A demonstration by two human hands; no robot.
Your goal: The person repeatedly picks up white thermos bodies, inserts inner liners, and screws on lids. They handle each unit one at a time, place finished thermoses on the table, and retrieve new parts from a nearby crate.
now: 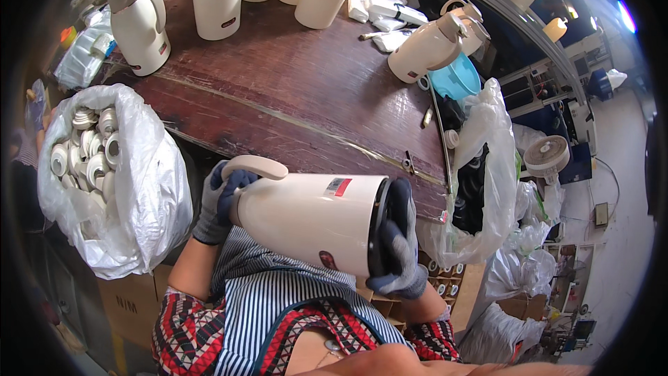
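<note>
A cream vacuum jug (306, 219) lies sideways across my front, held clear of the table in both gloved hands. My left hand (221, 198) is closed round its top end, next to the curved handle (256, 166). At the other end, my right hand (401, 251) grips the black base (378, 230), fingers wrapped over the rim. A small red and white sticker (339, 187) shows on the jug's side. The spout end is mostly hidden by my left glove.
Several similar jugs (217, 1) stand along the dark red table (257, 90). At left is a white sack (156, 188) of pale round parts. To the right, a clear plastic bag (495, 167) holds black parts, below a blue basin (456, 78). A fan (546, 155) stands farther right.
</note>
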